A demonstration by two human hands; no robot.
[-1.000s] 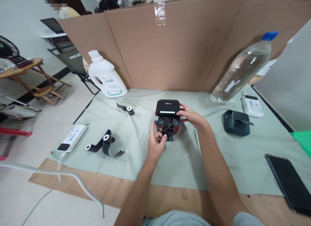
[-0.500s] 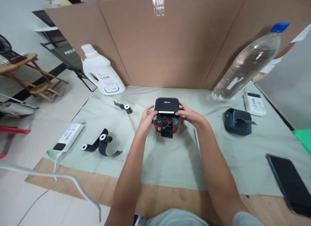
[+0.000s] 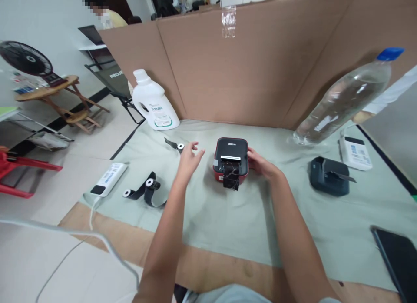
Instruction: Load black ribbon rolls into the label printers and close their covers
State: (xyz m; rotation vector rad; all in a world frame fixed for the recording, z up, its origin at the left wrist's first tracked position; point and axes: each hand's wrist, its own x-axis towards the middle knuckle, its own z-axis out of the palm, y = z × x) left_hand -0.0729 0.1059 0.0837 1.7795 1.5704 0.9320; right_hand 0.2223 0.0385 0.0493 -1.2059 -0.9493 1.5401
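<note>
A small red-and-black label printer (image 3: 232, 147) stands on the pale green cloth, its lid down. A dark patterned strip of paper (image 3: 231, 176) hangs out of its front. My right hand (image 3: 260, 162) is on the printer's right side, thumb near the top edge and the other fingers partly hidden. To the left of the printer, my left hand (image 3: 190, 160) is in the air with its fingers apart and nothing in them. Just behind that hand is a small black paper roll (image 3: 180, 147), partly covered by it. Two more unwound black rolls (image 3: 150, 183) lie farther left.
A white jug (image 3: 156, 104) and a large water bottle (image 3: 342, 103) stand before a cardboard screen (image 3: 234, 72). To the right lie a dark device (image 3: 329, 176), a white power bank (image 3: 355, 151) and a phone (image 3: 399, 259). Another white power bank (image 3: 109, 179) with a cable is at left.
My left hand has let go of the printer and moved left, its fingers spreading. My right hand stays at the printer's right side. The camera view has shifted.
</note>
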